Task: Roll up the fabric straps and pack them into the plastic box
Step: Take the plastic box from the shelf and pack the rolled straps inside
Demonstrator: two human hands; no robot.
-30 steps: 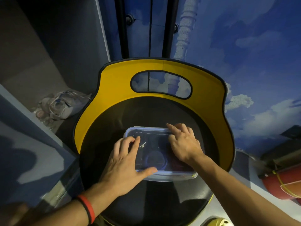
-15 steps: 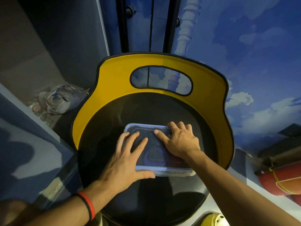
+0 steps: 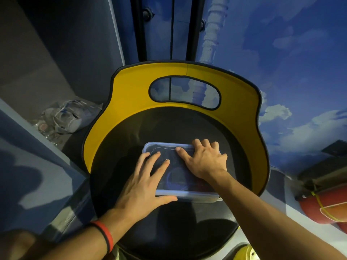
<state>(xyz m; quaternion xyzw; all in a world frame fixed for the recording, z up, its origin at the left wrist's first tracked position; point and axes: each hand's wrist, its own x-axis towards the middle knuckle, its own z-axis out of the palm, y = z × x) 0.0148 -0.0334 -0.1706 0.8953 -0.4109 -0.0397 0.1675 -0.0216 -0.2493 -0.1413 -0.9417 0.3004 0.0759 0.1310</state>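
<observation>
One box (image 3: 187, 195), lid on, sits mid-seat on the chair (image 3: 131, 94). My left grip (image 3: 144, 184) presses flat on the lid, fingers spread. My right grip (image 3: 204, 162) hooks its fingers over the far rim.

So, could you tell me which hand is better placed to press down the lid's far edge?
Probably the right hand: its fingers curl over the far edge of the lid, while the left hand lies flat across the near left part.
</observation>
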